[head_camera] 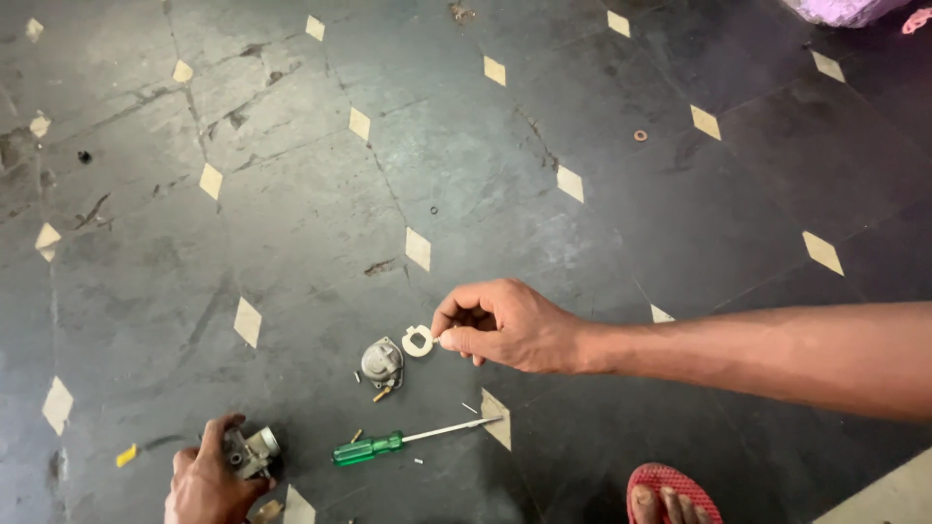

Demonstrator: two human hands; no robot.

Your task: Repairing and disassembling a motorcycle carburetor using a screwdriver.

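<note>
Dark grey stone floor [602,223], scuffed and set with small cream diamond inlays, is the whole workplace; the person works low over it, with one red sandal [670,488] poking in at the bottom edge.

Nearest, the left hand [206,482] is closed around a small grey metal engine part with a round opening [251,452], holding it just off or on the floor (I cannot tell which). Just beside it to the right lies a screwdriver with a translucent green handle and a slim steel shaft [408,442], untouched, with a few tiny loose bits scattered near its tip.

A little further out, the right hand [500,325] is pinched narrow, thumb and forefinger gripping a small white flat gasket-like ring with a notched outline [417,341] by its edge, hovering just beside a domed grey metal cover with a brass-coloured fitting [382,363] that rests on the floor.

Judging from this, the part is already taken apart: cover off, body separate, small pieces laid out. Whether the white piece is coming off or going back I cannot say, and the body and cover remain unjoined.

Farther away lie a small copper-coloured washer [640,136] and a tiny dark ring [433,210], well apart from the hands.
</note>
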